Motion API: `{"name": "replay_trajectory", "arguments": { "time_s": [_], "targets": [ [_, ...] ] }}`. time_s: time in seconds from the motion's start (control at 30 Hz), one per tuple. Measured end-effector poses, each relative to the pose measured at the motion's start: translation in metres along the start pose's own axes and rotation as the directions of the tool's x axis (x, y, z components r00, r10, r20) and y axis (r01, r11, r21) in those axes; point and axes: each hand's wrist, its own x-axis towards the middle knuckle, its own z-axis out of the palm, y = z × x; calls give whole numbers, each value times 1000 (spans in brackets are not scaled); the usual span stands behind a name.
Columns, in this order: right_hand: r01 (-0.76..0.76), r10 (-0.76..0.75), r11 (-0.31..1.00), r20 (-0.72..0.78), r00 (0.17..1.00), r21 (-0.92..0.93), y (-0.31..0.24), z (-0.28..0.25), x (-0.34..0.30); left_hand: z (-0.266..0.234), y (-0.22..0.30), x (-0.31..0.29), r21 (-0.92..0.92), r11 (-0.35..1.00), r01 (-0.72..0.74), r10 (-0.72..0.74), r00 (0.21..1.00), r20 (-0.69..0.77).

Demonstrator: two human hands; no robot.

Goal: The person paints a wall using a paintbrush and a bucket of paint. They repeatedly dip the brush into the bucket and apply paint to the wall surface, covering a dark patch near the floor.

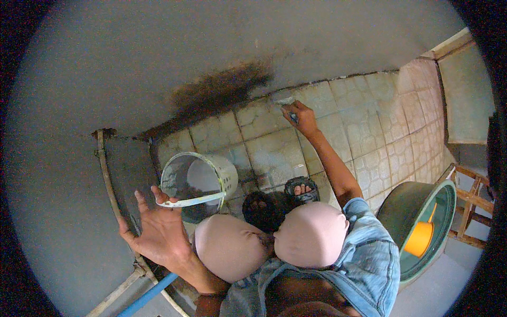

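My right hand (301, 117) is closed around a small tool, seemingly a putty knife (285, 100), with a pale flat blade and a bit of blue showing below the fingers. Its blade is at the tiled floor's (274, 153) edge, by the joint with the grey wall. My left hand (161, 240) is palm up with its fingers spread. The white handle (198, 201) of a pale bucket (229, 171) lies across its fingers, which do not wrap round it. The bucket stands at left, in front of my left knee; what it contains is too dim to tell.
A dark stain (222, 90) marks the grey wall (211, 37) above the floor joint. To the right, a green tub (391, 211) holds an orange dipper (420, 238), near a wooden frame (470, 198). A pale pipe (108, 179) and a blue pipe (150, 296) run along the left.
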Motion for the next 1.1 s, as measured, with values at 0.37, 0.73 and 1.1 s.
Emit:
{"name": "replay_trajectory", "arguments": {
  "time_s": [0.37, 0.73, 1.1],
  "targets": [
    [-63, 56, 994, -68, 996, -93, -4, -17, -19, 4, -1, -3, -6, 1000, 11, -11, 1000, -20],
    [-170, 160, 982, -113, 981, -82, 2, -41, 0, 12, -1, -3, -16, 999, 31, -31, 1000, -6],
    [-139, 139, 990, -14, 990, 0, 23, -56, 19, 10, -2, -2, -1, 1000, 27, -27, 999, -22]
  ]
}}
